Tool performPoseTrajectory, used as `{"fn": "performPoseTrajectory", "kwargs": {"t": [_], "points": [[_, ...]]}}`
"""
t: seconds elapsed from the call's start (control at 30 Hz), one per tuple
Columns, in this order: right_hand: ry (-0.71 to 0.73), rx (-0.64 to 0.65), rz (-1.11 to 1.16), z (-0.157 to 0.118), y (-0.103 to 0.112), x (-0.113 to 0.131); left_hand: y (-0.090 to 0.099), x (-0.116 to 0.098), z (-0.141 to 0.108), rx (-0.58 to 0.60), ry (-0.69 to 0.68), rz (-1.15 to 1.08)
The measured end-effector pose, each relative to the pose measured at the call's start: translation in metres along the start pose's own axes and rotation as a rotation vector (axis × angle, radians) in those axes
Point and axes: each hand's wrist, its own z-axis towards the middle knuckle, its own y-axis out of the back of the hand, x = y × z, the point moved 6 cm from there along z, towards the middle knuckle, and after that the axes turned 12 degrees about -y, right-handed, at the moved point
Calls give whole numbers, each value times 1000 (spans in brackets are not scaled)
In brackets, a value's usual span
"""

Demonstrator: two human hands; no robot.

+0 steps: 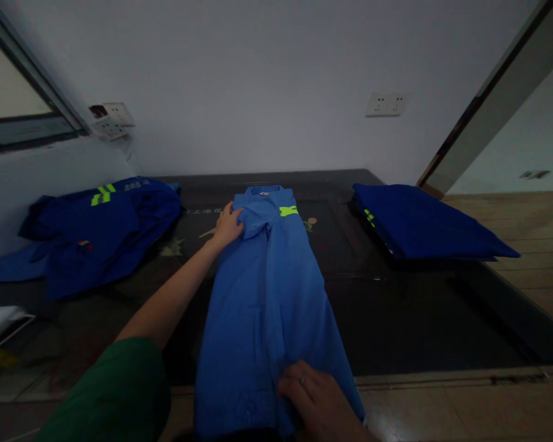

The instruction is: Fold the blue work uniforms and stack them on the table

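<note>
While a light-blue shirt (299,270) stretches lengthwise past the near edge of the bench (424,319), sides apparently tucked in, length unfolded, the left hand (229,226) bends over its shoulder and the right hand (317,399) curls near its hem, grips unclear. Darker clothes lie folded (428,221) at right, rumpled (96,236) at left.

Short green sleeve (115,390), plain ring (303,378)

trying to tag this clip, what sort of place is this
Probably a room in a home or small office: wall sockets on a plain pale wall, a wood-look floor, and a low dark table with blue garments on it.
</note>
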Motion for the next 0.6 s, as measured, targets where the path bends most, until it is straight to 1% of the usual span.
{"fn": "performPoseTrajectory", "kwargs": {"t": [0.07, 0.1, 0.17, 0.23, 0.27, 0.33, 0.43, 0.5, 0.53, 0.6], "points": [[36, 0, -3, 0, -3, 1, -9, -20, -4, 124, -134, 31], [45, -4, 23, 0, 0, 1, -15, -30, -6, 196, -203, 24], [53, 15, 117, -1, 14, 4, -28, -47, -11, 329, -314, 6], [59, 95, 244, -3, 34, 9, -40, -56, -14, 417, -367, 11], [57, 145, 301, -4, 47, 12, -44, -56, -15, 421, -358, 23], [20, 202, 374, -7, 73, 14, -47, -54, -13, 375, -308, 60], [-35, 146, 398, 2, 113, 7, -47, -49, -11, 274, -250, 126], [8, 73, 391, 23, 135, -2, -48, -48, -10, 239, -241, 169], [44, 28, 379, 40, 145, -9, -48, -48, -10, 228, -240, 190], [93, -96, 331, 84, 164, -27, -48, -46, -10, 210, -241, 221]]}}
